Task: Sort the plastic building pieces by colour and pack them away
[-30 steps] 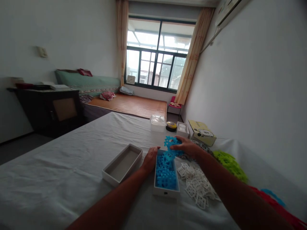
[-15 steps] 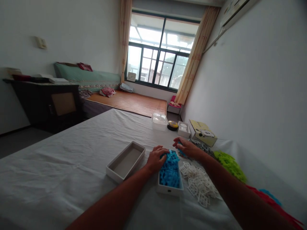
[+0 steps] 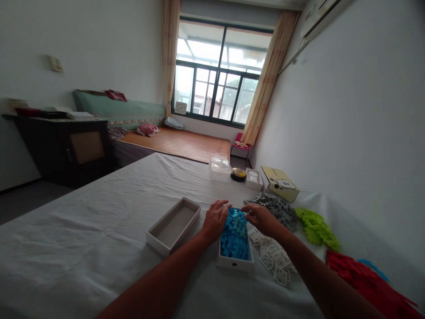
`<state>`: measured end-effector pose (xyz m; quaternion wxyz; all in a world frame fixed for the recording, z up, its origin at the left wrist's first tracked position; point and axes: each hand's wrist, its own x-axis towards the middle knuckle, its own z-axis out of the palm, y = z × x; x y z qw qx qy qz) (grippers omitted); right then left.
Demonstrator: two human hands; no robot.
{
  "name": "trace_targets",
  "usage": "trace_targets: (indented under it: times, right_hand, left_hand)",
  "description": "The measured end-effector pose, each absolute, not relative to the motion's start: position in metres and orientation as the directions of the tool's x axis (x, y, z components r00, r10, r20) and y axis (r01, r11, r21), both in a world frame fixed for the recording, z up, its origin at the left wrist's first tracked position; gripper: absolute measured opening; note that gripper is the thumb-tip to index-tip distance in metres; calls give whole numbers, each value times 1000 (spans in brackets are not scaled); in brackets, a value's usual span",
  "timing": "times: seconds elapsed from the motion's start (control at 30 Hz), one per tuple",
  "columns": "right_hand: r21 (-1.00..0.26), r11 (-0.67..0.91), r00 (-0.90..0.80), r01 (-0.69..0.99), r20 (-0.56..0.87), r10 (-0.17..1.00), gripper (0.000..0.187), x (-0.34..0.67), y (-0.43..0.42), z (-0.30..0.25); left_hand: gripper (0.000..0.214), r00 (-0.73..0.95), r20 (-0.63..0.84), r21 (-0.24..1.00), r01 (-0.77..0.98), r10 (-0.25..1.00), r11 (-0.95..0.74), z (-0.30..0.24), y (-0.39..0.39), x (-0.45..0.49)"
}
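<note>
A white box (image 3: 235, 264) in front of me is heaped with blue plastic lattice pieces (image 3: 234, 237). My left hand (image 3: 215, 219) rests along the box's far left side, fingers stretched out beside the heap, holding nothing. At the far right corner is my right hand (image 3: 260, 218), its fingers apart and bent towards the blue pieces; no piece shows clearly in it. To the left lies an empty white box or lid (image 3: 174, 225) with a grey inside. White lattice pieces (image 3: 275, 259) are spread under and beside my right forearm.
Dark grey pieces (image 3: 275, 207), green pieces (image 3: 318, 230) and red pieces (image 3: 365, 283) lie in piles on the right. Behind them stand a yellow carton (image 3: 280, 182), a small white box (image 3: 254, 179), a round tin (image 3: 238, 174) and a clear container (image 3: 219, 169). White cloth (image 3: 83, 235) covers the table.
My right hand has come left and down to the box's edge; the blue piece seen at its fingers no longer shows there. My left hand has drawn slightly left, off the heap.
</note>
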<state>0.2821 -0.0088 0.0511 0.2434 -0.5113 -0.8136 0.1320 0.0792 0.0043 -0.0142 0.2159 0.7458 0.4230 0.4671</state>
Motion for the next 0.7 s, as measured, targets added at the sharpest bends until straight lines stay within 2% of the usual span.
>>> trace_targets:
  times: [0.13, 0.27, 0.33, 0.43, 0.57, 0.7]
  right_hand:
    - [-530, 421, -309, 736, 291, 906, 21, 280, -2, 25]
    - [-606, 369, -208, 705, 321, 924, 19, 271, 3, 23]
    - [-618, 376, -189, 691, 348, 918, 23, 275, 2, 31]
    - [-578, 356, -178, 734, 342, 923, 30, 294, -7, 40]
    - [-558, 377, -390, 740, 102, 915, 38, 317, -29, 32]
    - [-372, 426, -432, 825, 74, 899, 54, 320, -36, 12]
  left_hand:
    - [35, 292, 505, 628, 522, 812, -578, -10, -2, 80]
    - [35, 248, 524, 663, 481, 815, -573, -8, -1, 78]
    - [33, 227, 521, 697, 443, 823, -564, -8, 1, 77]
    - [34, 205, 509, 740, 391, 836, -546, -9, 4, 75]
    - [27, 257, 484, 754, 362, 836, -548, -10, 5, 76]
    - [23, 324, 448, 743, 383, 833, -548, -9, 2, 78]
